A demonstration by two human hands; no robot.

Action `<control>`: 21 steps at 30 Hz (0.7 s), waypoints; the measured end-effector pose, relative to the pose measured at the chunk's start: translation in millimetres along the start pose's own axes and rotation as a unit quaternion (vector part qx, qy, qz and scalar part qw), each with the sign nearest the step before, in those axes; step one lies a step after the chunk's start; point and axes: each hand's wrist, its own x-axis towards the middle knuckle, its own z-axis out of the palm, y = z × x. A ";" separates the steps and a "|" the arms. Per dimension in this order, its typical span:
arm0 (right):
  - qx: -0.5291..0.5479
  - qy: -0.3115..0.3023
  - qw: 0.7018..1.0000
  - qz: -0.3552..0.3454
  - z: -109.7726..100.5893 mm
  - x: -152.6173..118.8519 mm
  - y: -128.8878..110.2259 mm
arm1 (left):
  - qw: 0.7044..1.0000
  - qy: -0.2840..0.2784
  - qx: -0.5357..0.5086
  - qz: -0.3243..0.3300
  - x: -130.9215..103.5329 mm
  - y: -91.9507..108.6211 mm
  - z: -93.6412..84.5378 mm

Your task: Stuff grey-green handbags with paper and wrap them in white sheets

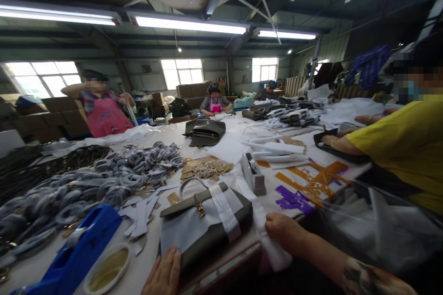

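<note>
A dark olive handbag (214, 251) lies near the table's front edge, with a gold-coloured clasp. White sheeting covers part of its front, and a white band (224, 214) runs across its right side. My left hand (164, 272) rests at the bag's lower left corner, fingers stretched out and close together, not wrapped round anything. To the bag's right, my right hand (282, 230) is closed at the edge of a thin white wrapping sheet (258, 219) that hangs over the table edge. Its fingertips are partly hidden.
A grey tape dispenser (252, 175) stands behind the bag; a blue dispenser (81, 249) and a tape roll (108, 268) are at front left. Coiled grey straps (117, 175) heap on the left. A co-worker in yellow (404, 147) handles a dark bag at right.
</note>
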 end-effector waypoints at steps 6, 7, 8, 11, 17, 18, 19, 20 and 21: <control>0.039 -0.012 0.999 -0.009 -6.0 7.2 7.5 | 0.999 0.004 -0.020 -0.033 5.5 1.1 -8.8; 0.049 -0.013 0.999 -0.009 -9.0 7.1 9.0 | 0.999 0.002 -0.023 -0.036 5.7 1.2 -9.6; 0.061 -0.011 0.998 -0.005 -12.0 6.6 10.4 | 0.999 0.001 -0.026 -0.039 5.8 1.4 -10.1; 0.097 0.003 0.995 0.013 -19.4 4.5 13.7 | 0.999 0.003 -0.032 -0.043 5.5 2.5 -10.5; 0.185 0.025 0.980 0.063 -23.0 3.1 21.4 | 0.998 0.001 -0.027 -0.054 4.5 4.4 -9.1; 0.216 0.027 0.973 0.074 -22.7 3.5 22.3 | 0.998 0.004 -0.020 -0.051 4.4 4.3 -8.8; 0.247 0.026 0.965 0.085 -22.4 4.1 22.7 | 0.999 0.006 -0.015 -0.047 4.4 4.1 -8.5; 0.272 0.024 0.957 0.095 -22.2 4.7 22.4 | 0.999 0.009 -0.011 -0.044 4.4 3.8 -8.3; 0.288 0.020 0.952 0.100 -22.1 5.3 21.5 | 0.999 0.011 -0.009 -0.042 4.4 3.5 -8.2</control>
